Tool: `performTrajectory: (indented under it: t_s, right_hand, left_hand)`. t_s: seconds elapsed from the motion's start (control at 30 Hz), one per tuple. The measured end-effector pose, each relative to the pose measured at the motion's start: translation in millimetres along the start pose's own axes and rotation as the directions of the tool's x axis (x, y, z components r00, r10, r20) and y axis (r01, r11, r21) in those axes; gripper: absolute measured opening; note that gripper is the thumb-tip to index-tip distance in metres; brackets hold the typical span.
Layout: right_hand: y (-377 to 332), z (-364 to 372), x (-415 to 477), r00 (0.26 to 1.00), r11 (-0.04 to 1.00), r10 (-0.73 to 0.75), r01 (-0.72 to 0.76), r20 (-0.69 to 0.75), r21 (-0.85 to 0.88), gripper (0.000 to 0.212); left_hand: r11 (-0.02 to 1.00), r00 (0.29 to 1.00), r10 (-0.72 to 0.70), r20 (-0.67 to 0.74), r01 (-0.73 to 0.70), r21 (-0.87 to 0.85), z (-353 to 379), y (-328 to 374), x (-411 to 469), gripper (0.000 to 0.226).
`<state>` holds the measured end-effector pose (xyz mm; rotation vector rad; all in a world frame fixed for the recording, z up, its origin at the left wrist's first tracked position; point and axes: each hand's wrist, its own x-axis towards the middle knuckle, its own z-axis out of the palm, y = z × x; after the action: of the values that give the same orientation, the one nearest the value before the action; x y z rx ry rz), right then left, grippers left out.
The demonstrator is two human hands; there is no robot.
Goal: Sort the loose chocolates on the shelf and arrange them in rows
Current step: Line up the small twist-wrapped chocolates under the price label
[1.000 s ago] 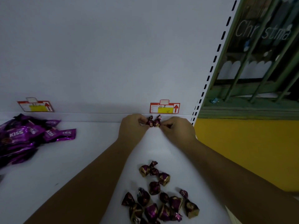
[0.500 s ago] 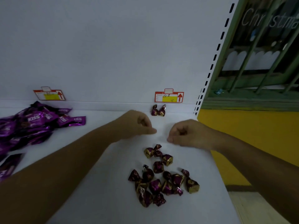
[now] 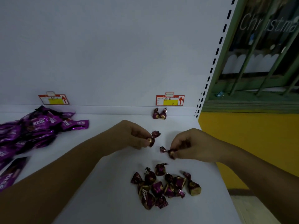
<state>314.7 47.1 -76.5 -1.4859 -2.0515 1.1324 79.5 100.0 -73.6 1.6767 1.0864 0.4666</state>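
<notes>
the left hand (image 3: 135,135) pinched one wrapped chocolate (image 3: 152,138) between thumb and fingertips, its twisted purple tail pointing toward 1 o'clock. the right hand (image 3: 191,146) pinched a second chocolate (image 3: 167,151) by its gold end, with the twisted tail sticking out toward 10 o'clock. both hands were closed narrowly around their sweets and were held just over the white shelf (image 3: 113,191). the two held sweets were near each other but apart.

taking the gap between the hands as the dial's centre, the loose pile of chocolates (image 3: 163,185) lay at 6 o'clock, near the front of the shelf. it was a jumbled cluster of purple-and-gold wrappers, several touching or overlapping. one piece (image 3: 193,186) sat at the pile's 3 o'clock edge. at 12 o'clock a pair of chocolates (image 3: 159,113) stood upright side by side, touching, against the back edge. they were directly under a red and yellow price tag (image 3: 169,100).

at 9 to 10 o'clock a heap of purple packets marked "kiss" (image 3: 40,126) lay spread over the shelf's left part. a second price tag (image 3: 53,99) was fixed above them on the pale back panel (image 3: 113,54). at 2 o'clock, past the slotted upright (image 3: 215,62), there was a green barred window (image 3: 258,62) over a yellow wall (image 3: 250,135).
</notes>
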Motion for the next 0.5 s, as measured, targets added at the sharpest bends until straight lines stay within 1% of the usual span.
performTrajectory:
  t_s: [0.07,0.13,0.17,0.23,0.3,0.4,0.47,0.5]
  right_hand:
    - [6.1,-5.8,4.2,0.996,0.987,0.022,-0.008,-0.087,0.158,0.004]
    - [13.4,-9.6,11.5,0.980,0.929,0.089,-0.018,-0.178,0.370,0.014]
    - [16.1,-10.0,15.5,0.968,0.895,0.127,-0.019,-0.215,0.446,0.017]
    - [21.4,-10.7,23.1,0.944,0.849,0.178,-0.005,-0.278,0.528,0.019]
    - [24.8,-12.8,29.0,0.922,0.821,0.209,0.016,-0.325,0.571,0.021]
    - [30.2,-17.6,36.1,0.902,0.825,0.216,0.037,-0.374,0.563,0.023]
    - [33.8,-21.2,42.5,0.879,0.856,0.207,0.051,-0.430,0.515,0.024]
    - [35.9,-23.1,46.8,0.856,0.895,0.195,0.045,-0.478,0.444,0.024]
  left_hand:
    - [0.990,0.998,0.006,-0.059,-0.014,-0.137,-1.0,-1.6,1.3,0.020]
    - [0.982,0.992,0.009,-0.125,-0.032,-0.188,0.0,-1.1,6.7,0.019]
    - [0.976,0.988,0.009,-0.155,-0.042,-0.212,1.1,-1.1,10.7,0.018]
    - [0.953,0.979,0.000,-0.206,-0.063,-0.296,4.3,-0.5,20.3,0.017]
    - [0.937,0.970,-0.011,-0.241,-0.074,-0.341,8.7,0.4,31.0,0.016]
    - [0.956,0.964,-0.006,-0.265,-0.072,-0.284,18.5,4.3,44.6,0.015]
    - [0.975,0.960,0.021,-0.280,-0.082,-0.208,24.9,6.1,51.5,0.013]
    - [0.981,0.956,0.041,-0.292,-0.095,-0.171,27.5,5.4,54.5,0.013]
